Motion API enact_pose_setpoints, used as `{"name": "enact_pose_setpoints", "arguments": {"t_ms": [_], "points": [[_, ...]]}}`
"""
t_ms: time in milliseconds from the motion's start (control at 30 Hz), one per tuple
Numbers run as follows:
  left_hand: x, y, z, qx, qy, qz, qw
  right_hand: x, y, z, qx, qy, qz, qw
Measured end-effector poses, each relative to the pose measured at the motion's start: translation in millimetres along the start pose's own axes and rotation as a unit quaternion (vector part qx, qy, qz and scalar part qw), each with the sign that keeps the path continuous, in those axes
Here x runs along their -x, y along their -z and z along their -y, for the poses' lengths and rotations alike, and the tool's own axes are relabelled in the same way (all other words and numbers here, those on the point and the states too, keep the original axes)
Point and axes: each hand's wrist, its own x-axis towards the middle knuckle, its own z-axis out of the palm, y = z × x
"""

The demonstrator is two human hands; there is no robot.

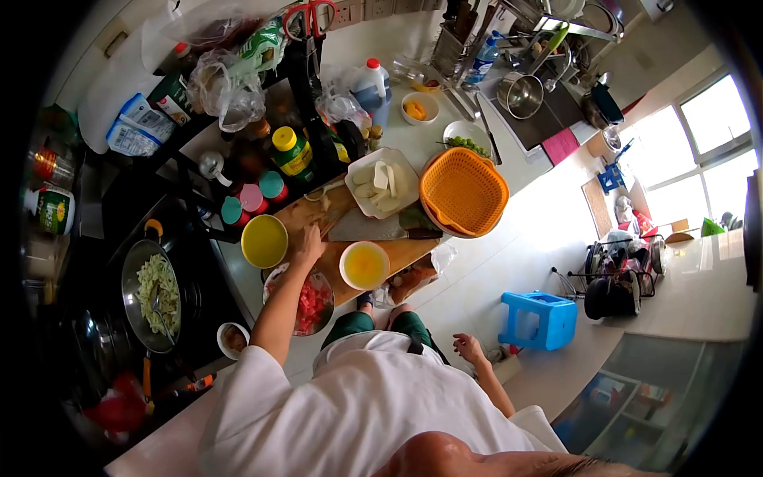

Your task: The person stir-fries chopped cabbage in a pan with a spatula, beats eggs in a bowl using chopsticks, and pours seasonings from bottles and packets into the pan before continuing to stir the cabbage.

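My left hand [308, 246] reaches over the wooden cutting board [306, 213], its fingers drawn together at the board's surface. What they hold, if anything, is too small to make out. Pale scraps lie just beyond the fingertips. Beside the hand stands a bowl of yellow liquid [265, 241]. Under my forearm is a bowl of chopped red pieces [313, 304], partly hidden. A cleaver [369, 225] lies flat on the board, near a white bowl of beaten egg [364, 265]. My right hand [469, 347] hangs at my side, fingers loosely bent and apart, holding nothing visible.
On the stove at left sits a pan of shredded pale vegetable [157, 294] with a spoon in it. A white dish of pale slices [383, 183] and an orange basket [463, 191] stand behind the board. A blue stool [539, 319] is on the floor at right.
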Motion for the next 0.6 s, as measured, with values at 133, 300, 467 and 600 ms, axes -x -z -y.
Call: {"name": "enact_pose_setpoints", "arguments": {"t_ms": [133, 300, 467, 600], "points": [[-5, -22, 24, 0.067, -0.011, -0.081, 0.994, -34, 24, 19, 0.048, -0.015, 0.051, 0.997], [18, 29, -3, 0.151, 0.009, -0.137, 0.979, -83, 70, 2, 0.255, 0.09, 0.105, 0.957], [55, 106, -99, 0.616, 0.036, -0.075, 0.784, -118, 135, 69, 0.29, 0.291, 0.056, 0.91], [85, 117, -175, 0.776, 0.046, 0.054, 0.627, -86, 164, 224, 0.153, 0.408, 0.068, 0.897]]}}
